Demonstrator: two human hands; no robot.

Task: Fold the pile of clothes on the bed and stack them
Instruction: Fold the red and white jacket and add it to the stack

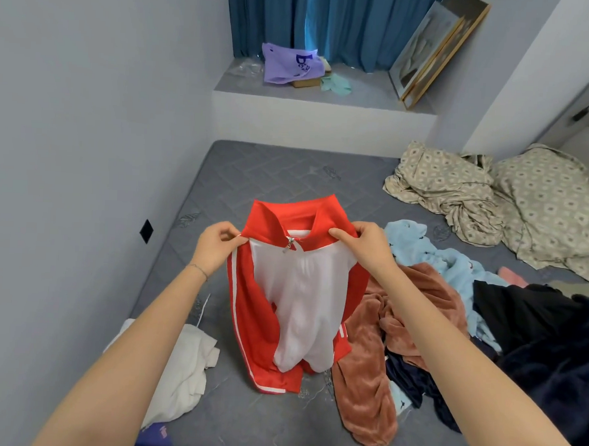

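A red and white zip jacket (299, 301) hangs upright above the grey mattress (282, 178), its hem touching the bed. My left hand (217, 244) pinches its left shoulder by the collar. My right hand (362, 245) grips the right shoulder. To the right lies a loose pile of clothes: a pink fleece garment (374, 370), a light blue fleece piece (444, 264), and dark navy and black clothes (546, 345). A white garment (186, 370) lies crumpled at the left.
A patterned beige sheet and pillow (492, 199) lie bunched at the far right. The grey wall runs along the bed's left side. Behind the bed, a ledge (319, 111) holds a purple bag (287, 64) and leaning picture frames (435, 49) before blue curtains.
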